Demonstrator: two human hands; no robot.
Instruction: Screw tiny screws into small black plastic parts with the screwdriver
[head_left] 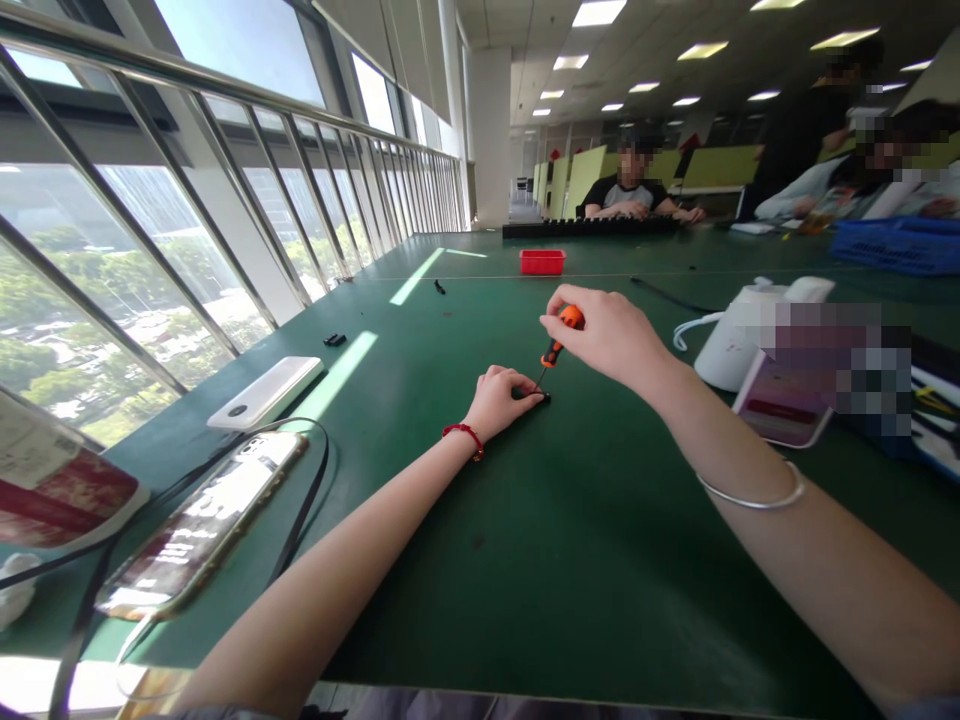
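In the middle of the green table my left hand (501,400) pinches a small black part (545,398) against the surface; most of that part is hidden by the fingers. My right hand (600,325) grips the orange and black handle of a screwdriver (553,350) from above. The screwdriver leans slightly, its thin shaft pointing down to the black part beside my left thumb. Whether the tip sits in a screw is too small to tell.
On the left lie a phone (206,530) with cables, a white power bank (266,392), a cup (60,480) and small black pieces (334,340). A red tray (542,262) stands ahead. Rightward are a white device (739,335), a propped phone (787,400) and a blue basket (896,245). People sit beyond.
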